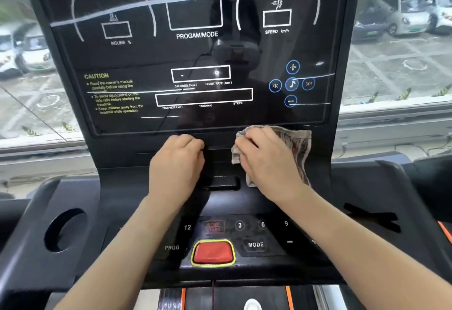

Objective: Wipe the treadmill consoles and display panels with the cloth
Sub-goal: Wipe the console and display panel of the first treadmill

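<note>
Fingers [245,143] of the right hand [271,162] curl into a bunched, brown-patterned cloth [297,148] and press it on the console ledge [220,160], above and a little right of the red stop button [212,253]. The left hand [177,165] rests on the same ledge above and left of that button, its fingers [193,142] tucked into a loose fist with nothing visible in it. Farther above the button the display panel [195,52] is glossy and full of reflections; whether it is already wiped cannot be told. The work looks midway on this console: the keypad [255,245] around the button and the cup holder [64,230] far to its left probably remain, as do any other treadmills.
</note>
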The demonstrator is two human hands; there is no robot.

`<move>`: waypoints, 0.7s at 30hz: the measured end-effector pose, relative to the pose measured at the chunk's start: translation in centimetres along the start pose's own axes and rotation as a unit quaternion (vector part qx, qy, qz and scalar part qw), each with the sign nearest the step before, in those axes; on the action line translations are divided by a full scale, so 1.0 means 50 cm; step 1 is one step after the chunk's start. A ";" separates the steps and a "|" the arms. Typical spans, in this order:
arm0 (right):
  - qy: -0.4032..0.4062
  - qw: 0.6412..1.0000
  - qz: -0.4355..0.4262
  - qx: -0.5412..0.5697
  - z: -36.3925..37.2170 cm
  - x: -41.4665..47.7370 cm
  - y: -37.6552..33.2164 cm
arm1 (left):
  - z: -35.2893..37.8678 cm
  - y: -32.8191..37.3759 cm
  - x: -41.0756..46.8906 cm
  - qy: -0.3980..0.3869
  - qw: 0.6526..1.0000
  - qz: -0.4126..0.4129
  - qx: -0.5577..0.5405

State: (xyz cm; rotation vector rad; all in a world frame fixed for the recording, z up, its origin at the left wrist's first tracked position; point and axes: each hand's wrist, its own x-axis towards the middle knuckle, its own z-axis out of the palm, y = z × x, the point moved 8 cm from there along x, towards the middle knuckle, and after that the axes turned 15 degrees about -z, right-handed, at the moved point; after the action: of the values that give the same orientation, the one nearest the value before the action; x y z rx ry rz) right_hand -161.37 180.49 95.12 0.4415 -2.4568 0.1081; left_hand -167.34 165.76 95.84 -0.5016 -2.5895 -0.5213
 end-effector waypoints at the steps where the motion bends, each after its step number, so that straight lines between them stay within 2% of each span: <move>1: -0.007 1.000 -0.002 0.003 0.002 0.003 -0.003 | 0.008 0.028 -0.002 0.005 1.000 0.015 0.000; 5: 0.001 1.000 -0.001 -0.003 -0.025 -0.038 0.042 | 0.034 0.106 -0.012 -0.005 0.997 0.072 -0.019; 7: 0.013 0.999 0.044 -0.001 -0.043 -0.072 0.077 | 0.025 0.062 -0.004 -0.007 0.998 0.062 -0.011; 10: 0.042 0.993 0.102 -0.033 -0.059 -0.084 0.091 | -0.009 -0.064 0.004 0.001 1.000 0.004 -0.012; 12: 0.048 0.994 0.097 -0.027 -0.046 -0.060 0.056 | -0.024 -0.133 0.013 0.005 1.000 -0.014 -0.008; 14: 0.035 0.998 0.056 -0.021 -0.024 -0.028 0.017 | -0.026 -0.116 0.015 0.006 1.000 -0.009 -0.001; 15: 0.026 0.999 0.039 -0.015 -0.009 -0.011 0.004 | -0.020 -0.083 0.012 0.005 1.000 0.007 -0.010; 18: 0.008 0.999 0.040 0.009 0.001 0.011 -0.023 | 0.007 0.059 -0.007 0.020 0.991 0.126 -0.035; 20: 0.001 1.000 0.018 -0.005 0.080 0.111 -0.139 | -0.003 -0.090 0.023 -0.008 0.986 0.131 -0.108; 21: 0.001 1.000 0.026 -0.013 0.063 0.100 -0.132 | 0.004 -0.081 0.017 0.005 0.984 0.151 -0.096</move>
State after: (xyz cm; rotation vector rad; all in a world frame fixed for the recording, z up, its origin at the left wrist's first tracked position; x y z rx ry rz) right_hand -164.66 172.27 95.45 0.3661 -2.4650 0.0979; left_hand -169.88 162.57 94.97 -0.9364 -2.4039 -0.6647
